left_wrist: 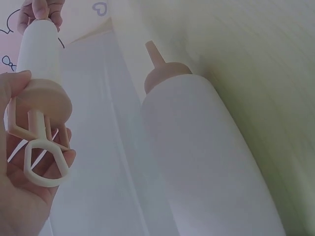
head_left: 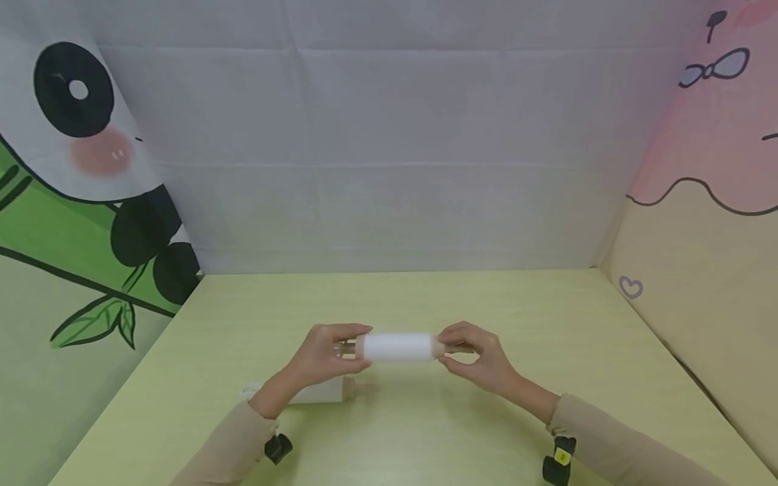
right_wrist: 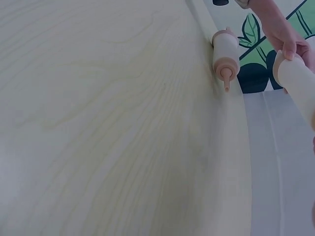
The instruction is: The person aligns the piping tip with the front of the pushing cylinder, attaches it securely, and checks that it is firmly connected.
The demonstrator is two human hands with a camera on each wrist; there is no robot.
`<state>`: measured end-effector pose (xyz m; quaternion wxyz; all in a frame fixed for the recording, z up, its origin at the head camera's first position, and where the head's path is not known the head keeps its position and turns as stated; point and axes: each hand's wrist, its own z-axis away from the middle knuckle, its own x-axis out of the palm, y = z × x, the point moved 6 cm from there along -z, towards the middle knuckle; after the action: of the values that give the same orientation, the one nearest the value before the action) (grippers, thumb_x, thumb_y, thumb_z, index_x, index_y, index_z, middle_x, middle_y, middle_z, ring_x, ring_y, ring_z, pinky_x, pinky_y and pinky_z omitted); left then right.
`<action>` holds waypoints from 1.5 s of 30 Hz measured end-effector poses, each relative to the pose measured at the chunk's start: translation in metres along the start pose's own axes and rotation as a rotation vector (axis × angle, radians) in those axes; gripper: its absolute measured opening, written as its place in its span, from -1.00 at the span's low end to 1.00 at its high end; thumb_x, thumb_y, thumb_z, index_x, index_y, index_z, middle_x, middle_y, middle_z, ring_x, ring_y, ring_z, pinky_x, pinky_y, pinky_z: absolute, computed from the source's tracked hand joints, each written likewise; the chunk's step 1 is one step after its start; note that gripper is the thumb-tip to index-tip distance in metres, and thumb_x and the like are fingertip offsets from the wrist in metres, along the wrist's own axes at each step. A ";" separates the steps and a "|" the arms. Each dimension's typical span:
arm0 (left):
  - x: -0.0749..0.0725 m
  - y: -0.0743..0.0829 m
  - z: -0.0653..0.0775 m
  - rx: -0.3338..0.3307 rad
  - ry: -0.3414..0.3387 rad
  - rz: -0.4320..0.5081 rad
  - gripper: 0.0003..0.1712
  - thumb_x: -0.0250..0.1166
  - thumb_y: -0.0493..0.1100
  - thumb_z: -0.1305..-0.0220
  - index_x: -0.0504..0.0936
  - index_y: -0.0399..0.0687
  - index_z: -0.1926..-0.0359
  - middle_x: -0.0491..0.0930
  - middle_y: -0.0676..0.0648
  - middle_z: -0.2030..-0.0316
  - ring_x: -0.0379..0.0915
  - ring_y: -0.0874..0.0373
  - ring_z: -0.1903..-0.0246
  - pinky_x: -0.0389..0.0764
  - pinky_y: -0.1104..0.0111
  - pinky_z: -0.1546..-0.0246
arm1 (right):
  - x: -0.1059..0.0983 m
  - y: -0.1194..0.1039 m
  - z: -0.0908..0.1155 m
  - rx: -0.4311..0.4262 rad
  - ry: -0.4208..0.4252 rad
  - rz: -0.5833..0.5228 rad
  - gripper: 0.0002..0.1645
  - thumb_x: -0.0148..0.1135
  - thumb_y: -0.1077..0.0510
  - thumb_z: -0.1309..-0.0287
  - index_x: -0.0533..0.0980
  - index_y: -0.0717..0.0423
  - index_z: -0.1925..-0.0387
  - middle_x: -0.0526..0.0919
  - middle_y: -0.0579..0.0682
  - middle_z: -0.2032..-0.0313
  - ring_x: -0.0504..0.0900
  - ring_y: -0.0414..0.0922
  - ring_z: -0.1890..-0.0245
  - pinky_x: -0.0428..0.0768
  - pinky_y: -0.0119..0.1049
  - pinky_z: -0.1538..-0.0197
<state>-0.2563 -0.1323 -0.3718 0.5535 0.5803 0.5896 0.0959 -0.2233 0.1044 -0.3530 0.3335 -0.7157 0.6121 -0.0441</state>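
Both hands hold up a white icing syringe (head_left: pixel 398 347) with beige end caps, level above the table. My left hand (head_left: pixel 325 354) grips the cap at its plunger end, thumb on one side and fingers on the other. In the left wrist view, the plunger's ring handle (left_wrist: pixel 47 164) sticks out beside the palm. My right hand (head_left: pixel 483 354) pinches the cap at the nozzle end between thumb and fingers. A second white syringe (right_wrist: pixel 226 51) lies on its side on the table, partly behind my left wrist in the head view; its beige nozzle points right.
The pale wood-grain table (head_left: pixel 516 310) meets a white sheet wall (head_left: pixel 389 135) at the back. Printed cartoon panels stand left (head_left: pixel 91 236) and right (head_left: pixel 699 256). Black wrist cameras hang below the sleeves.
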 end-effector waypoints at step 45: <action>0.002 0.009 0.007 0.189 0.152 -0.055 -0.50 0.44 -0.49 0.26 0.56 -0.38 0.14 0.59 -0.32 0.20 0.61 -0.08 0.36 0.62 0.44 0.39 | -0.001 0.015 0.003 0.088 -0.026 0.080 -0.58 0.29 0.58 0.23 0.46 0.38 0.22 0.53 0.20 0.26 0.59 -0.04 0.25 0.65 -0.21 0.32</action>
<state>-0.2451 -0.1320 -0.3684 0.4525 0.6046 0.6520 0.0680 -0.2351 0.1061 -0.3626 0.3739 -0.6757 0.6335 -0.0481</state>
